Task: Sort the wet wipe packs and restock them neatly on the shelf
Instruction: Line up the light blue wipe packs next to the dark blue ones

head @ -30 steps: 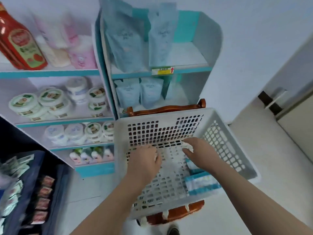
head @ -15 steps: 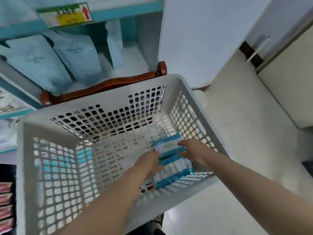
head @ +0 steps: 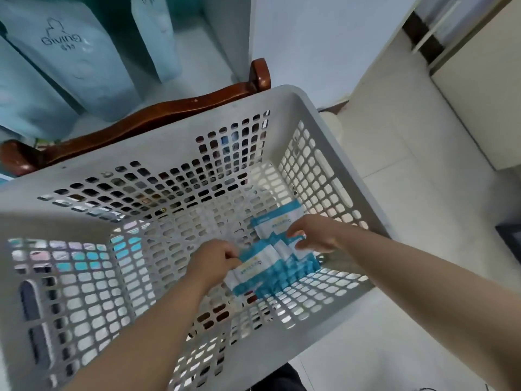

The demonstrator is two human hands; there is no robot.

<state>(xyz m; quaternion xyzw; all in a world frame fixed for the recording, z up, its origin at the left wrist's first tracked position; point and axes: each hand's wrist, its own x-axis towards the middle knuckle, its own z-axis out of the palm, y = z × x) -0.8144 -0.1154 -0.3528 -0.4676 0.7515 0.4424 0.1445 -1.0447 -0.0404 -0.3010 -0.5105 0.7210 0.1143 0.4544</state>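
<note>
– progress?
– early, i'd judge. packs (head: 270, 268) lie in near right corner of basket (head: 284, 94); none on shelf (head: 194, 46) yet. left hand (head: 214, 261) pinches one, fingers curled; right hand (head: 313, 235) bends fingers over others, grip unclear.

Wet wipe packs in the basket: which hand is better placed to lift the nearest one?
Left. The left hand pinches the nearest blue-and-white wet wipe pack; the right hand is over farther packs.

The packs (head: 270, 266) are showing white faces with teal-blue bands, the basket (head: 282, 97) is showing pale grey with a grid of holes, the chair (head: 169, 111) is gleaming reddish brown, the pouches (head: 79, 60) are showing pale blue with white print, and the floor (head: 408, 193) is showing cream tiles.
</note>
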